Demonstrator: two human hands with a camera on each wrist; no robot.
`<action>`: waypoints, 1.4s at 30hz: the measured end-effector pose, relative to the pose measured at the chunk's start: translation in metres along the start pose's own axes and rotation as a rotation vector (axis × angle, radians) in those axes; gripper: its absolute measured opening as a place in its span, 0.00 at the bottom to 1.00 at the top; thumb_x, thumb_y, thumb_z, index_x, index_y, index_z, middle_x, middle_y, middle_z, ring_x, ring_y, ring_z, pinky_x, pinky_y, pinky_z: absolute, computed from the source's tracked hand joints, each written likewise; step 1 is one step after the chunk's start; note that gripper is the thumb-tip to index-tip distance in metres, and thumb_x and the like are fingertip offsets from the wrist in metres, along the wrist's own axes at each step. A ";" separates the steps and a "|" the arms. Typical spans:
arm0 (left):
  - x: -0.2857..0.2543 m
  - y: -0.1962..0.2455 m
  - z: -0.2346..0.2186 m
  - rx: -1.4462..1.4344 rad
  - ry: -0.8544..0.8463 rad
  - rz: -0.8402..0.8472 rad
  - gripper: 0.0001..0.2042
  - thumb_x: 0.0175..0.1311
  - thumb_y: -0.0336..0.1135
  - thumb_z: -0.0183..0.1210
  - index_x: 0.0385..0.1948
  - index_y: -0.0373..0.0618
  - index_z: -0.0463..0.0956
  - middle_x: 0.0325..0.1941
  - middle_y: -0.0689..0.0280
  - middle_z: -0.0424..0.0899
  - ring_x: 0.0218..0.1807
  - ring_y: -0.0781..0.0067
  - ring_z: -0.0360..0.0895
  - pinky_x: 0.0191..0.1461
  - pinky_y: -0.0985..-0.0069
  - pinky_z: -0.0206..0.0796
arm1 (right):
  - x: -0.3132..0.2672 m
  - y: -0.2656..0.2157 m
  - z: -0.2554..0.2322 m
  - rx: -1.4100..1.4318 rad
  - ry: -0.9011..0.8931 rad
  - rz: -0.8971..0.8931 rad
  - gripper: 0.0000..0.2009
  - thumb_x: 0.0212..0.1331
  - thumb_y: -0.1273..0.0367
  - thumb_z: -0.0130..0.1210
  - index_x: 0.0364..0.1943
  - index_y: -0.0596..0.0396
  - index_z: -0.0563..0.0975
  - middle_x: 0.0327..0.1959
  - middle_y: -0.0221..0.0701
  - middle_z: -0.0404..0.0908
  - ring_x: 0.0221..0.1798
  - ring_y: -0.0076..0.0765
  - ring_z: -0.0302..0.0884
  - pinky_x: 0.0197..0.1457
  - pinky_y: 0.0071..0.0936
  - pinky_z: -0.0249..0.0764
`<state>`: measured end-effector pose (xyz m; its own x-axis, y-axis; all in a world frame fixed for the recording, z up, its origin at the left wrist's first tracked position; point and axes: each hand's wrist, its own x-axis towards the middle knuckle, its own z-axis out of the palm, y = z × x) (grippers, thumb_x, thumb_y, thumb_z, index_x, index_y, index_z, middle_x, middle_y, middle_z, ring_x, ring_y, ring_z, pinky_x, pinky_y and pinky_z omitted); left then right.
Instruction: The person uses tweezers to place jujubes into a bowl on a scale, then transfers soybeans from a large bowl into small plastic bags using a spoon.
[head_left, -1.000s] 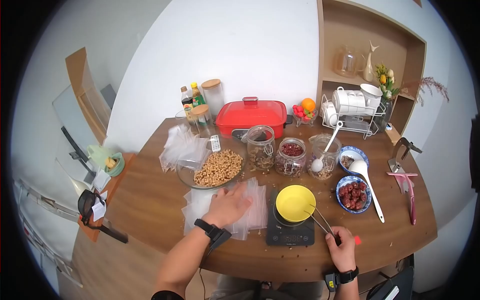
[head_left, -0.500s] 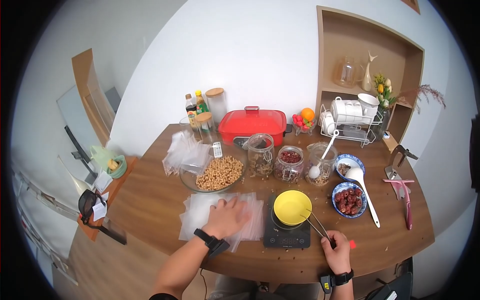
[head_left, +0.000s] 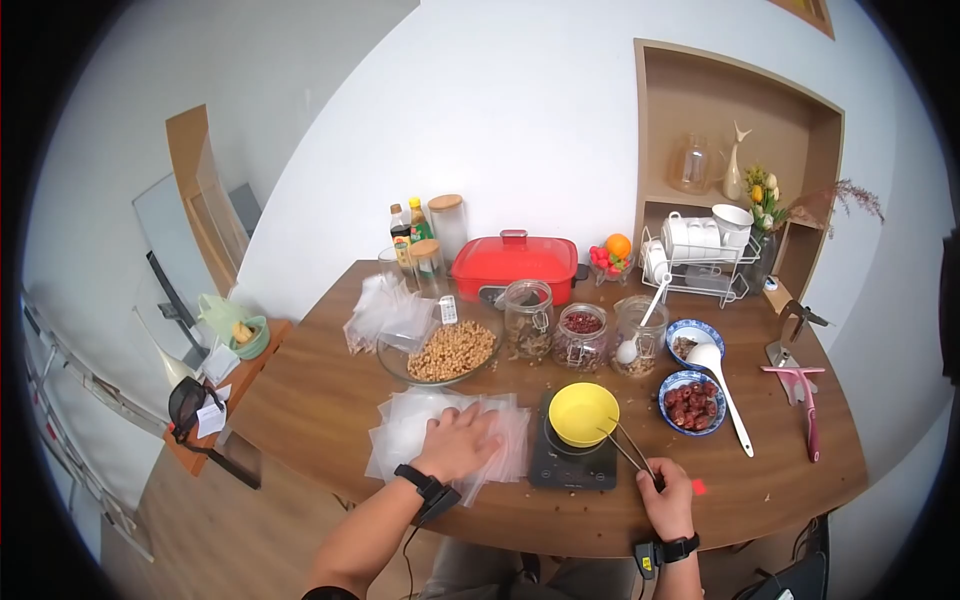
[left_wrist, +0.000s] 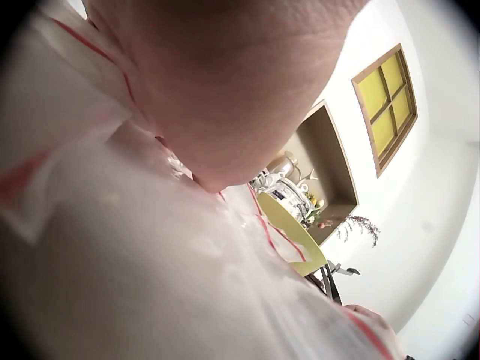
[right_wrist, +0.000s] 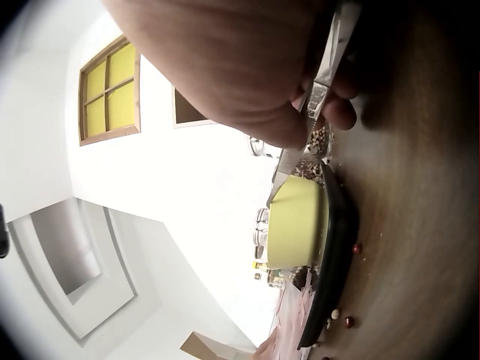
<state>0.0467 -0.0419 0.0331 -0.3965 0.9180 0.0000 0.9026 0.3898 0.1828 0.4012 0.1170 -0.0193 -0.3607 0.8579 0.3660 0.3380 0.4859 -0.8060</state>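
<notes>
My left hand (head_left: 458,443) rests with spread fingers on a fan of clear plastic bags (head_left: 400,425); red-lined bag edges fill the left wrist view. To its right a yellow bowl (head_left: 584,413) stands on a black kitchen scale (head_left: 573,470). My right hand (head_left: 668,498) grips metal tweezers (head_left: 632,449), whose tips reach the bowl's right rim. In the right wrist view the tweezers (right_wrist: 328,67) slant down to the yellow bowl (right_wrist: 294,225). The bowl's contents cannot be made out.
Behind stand a glass bowl of beige beans (head_left: 450,352), several glass jars (head_left: 580,340) and a red cooker (head_left: 515,265). Blue-rimmed bowls (head_left: 692,403) with red dates and dried pieces, a white ladle (head_left: 735,415) and a pink scraper (head_left: 810,410) lie right. More bags (head_left: 385,312) lie back left.
The head view has tilted up, so the table's back items appear lower. My left hand stays on the bags and my right hand still holds the tweezers at the bowl.
</notes>
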 end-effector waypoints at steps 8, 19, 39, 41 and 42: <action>0.000 -0.009 0.012 0.034 0.067 0.032 0.32 0.76 0.64 0.51 0.77 0.62 0.70 0.84 0.58 0.68 0.76 0.45 0.67 0.73 0.41 0.60 | 0.002 -0.003 0.001 0.012 -0.021 0.047 0.08 0.63 0.71 0.69 0.43 0.58 0.84 0.36 0.39 0.85 0.41 0.45 0.82 0.47 0.39 0.77; -0.002 -0.009 0.025 0.029 0.191 0.055 0.30 0.77 0.62 0.53 0.75 0.59 0.73 0.81 0.56 0.71 0.74 0.43 0.67 0.72 0.42 0.59 | 0.000 0.012 0.005 0.103 -0.028 0.141 0.10 0.76 0.67 0.63 0.45 0.63 0.83 0.38 0.34 0.85 0.43 0.33 0.80 0.52 0.32 0.76; -0.003 -0.014 0.040 -0.015 0.291 0.065 0.30 0.78 0.61 0.52 0.76 0.59 0.72 0.81 0.55 0.71 0.75 0.40 0.65 0.73 0.36 0.54 | 0.005 0.007 0.007 0.112 -0.071 0.195 0.09 0.77 0.68 0.61 0.44 0.61 0.80 0.37 0.25 0.82 0.43 0.21 0.75 0.52 0.24 0.73; -0.003 -0.012 0.037 -0.013 0.276 0.057 0.30 0.78 0.61 0.53 0.76 0.59 0.72 0.81 0.55 0.71 0.75 0.40 0.65 0.73 0.37 0.54 | 0.005 0.009 0.006 0.116 -0.066 0.197 0.09 0.77 0.68 0.61 0.45 0.61 0.80 0.37 0.26 0.82 0.43 0.22 0.75 0.52 0.24 0.73; -0.003 -0.011 0.036 -0.011 0.266 0.054 0.30 0.78 0.61 0.53 0.76 0.59 0.71 0.81 0.55 0.71 0.75 0.40 0.65 0.73 0.37 0.54 | 0.004 0.010 0.006 0.113 -0.065 0.198 0.08 0.77 0.68 0.61 0.45 0.61 0.80 0.37 0.26 0.82 0.43 0.22 0.75 0.53 0.24 0.73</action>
<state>0.0436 -0.0461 -0.0042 -0.3792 0.8856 0.2683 0.9224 0.3386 0.1860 0.3983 0.1247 -0.0290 -0.3533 0.9202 0.1684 0.3094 0.2848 -0.9073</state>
